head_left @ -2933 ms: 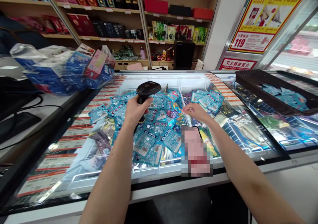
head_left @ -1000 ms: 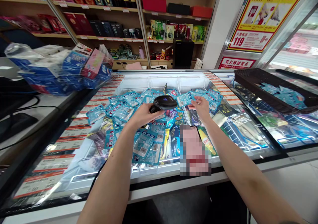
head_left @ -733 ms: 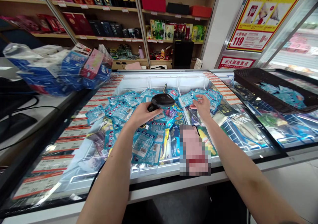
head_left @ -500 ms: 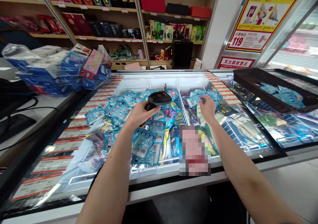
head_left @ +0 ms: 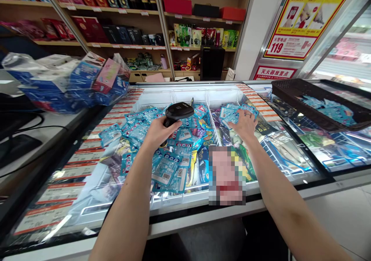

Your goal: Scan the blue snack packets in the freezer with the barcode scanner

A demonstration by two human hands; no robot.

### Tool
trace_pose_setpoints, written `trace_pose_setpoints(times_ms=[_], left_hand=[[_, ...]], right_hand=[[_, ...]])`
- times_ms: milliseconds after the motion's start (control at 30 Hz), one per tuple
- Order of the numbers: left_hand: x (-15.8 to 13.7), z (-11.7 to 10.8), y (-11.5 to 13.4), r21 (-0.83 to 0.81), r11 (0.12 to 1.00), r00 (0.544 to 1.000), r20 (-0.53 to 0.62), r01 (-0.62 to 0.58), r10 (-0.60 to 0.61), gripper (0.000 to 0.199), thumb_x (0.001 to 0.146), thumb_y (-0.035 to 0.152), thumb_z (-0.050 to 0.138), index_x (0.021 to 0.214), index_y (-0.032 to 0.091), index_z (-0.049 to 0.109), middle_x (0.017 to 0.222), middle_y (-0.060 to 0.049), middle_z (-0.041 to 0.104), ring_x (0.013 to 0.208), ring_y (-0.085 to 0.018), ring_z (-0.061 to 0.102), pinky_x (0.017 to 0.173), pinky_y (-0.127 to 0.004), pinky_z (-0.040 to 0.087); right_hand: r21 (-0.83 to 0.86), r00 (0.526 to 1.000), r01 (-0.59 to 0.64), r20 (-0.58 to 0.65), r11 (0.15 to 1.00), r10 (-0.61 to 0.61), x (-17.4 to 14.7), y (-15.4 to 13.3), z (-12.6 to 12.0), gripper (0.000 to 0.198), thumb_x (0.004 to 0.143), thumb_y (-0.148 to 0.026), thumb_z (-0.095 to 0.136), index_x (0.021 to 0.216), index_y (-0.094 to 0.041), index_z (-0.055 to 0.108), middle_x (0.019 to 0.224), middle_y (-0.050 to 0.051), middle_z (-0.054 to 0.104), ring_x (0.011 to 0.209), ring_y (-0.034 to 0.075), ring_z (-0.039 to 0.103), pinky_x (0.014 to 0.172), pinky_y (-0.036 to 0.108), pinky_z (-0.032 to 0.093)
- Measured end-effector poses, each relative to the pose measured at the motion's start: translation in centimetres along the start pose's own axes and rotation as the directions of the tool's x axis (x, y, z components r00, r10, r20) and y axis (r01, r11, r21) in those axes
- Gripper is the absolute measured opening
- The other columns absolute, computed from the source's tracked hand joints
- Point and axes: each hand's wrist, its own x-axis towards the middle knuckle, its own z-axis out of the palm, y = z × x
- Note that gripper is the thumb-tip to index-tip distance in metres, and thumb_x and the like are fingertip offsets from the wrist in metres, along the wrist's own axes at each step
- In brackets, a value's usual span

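Note:
My left hand is wrapped round the handle of a black barcode scanner, its head pointing to the right. Under it a wide pile of small blue packets with printed barcodes is spread over the glass top of a chest freezer. My right hand reaches over a smaller group of blue packets on the right, fingers spread. Its fingertips are at or just above these packets; whether they touch cannot be made out. A blurred-out pinkish rectangle lies between my forearms near the front edge.
A dark brown basket with more blue packets stands at the right. Plastic-wrapped blue and white boxes sit at the left by a black cable. Price labels line the glass, and shelves of goods rise behind.
My right hand has opened from a pinch and spread its fingers over the right-hand packets. My left hand and the scanner have shifted slightly left and up.

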Motion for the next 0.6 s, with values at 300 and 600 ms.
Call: trace_pose_setpoints(times_ms=[300, 600], left_hand=[[0.4, -0.4, -0.6, -0.054, 0.998, 0.991, -0.126, 0.033, -0.040, 0.034, 0.075, 0.052, 0.063, 0.073, 0.018, 0.059, 0.051, 0.000, 0.055, 0.048, -0.014, 0.050, 0.050, -0.026, 0.038], [0.4, -1.7, -0.9, -0.162, 0.985, 0.973, -0.214, 0.055, -0.090, 0.032, 0.074, 0.049, 0.064, 0.070, 0.019, 0.055, 0.054, 0.000, 0.056, 0.047, -0.013, 0.051, 0.048, -0.025, 0.040]], right_hand=[[0.006, 0.993, 0.041, -0.115, 0.999, -0.040, -0.1, -0.7, -0.5, 0.040, 0.087, -0.034, 0.057, 0.121, -0.014, 0.063, 0.142, 0.019, 0.050, 0.134, 0.038, 0.038, 0.109, 0.061, 0.023], [0.676, 0.862, 0.096, 0.311, 0.730, -0.401, -0.1, -7.8, 1.9, 0.034, 0.089, -0.046, 0.058, 0.094, -0.019, 0.077, 0.092, 0.008, 0.076, 0.085, 0.025, 0.068, 0.080, 0.036, 0.052]])
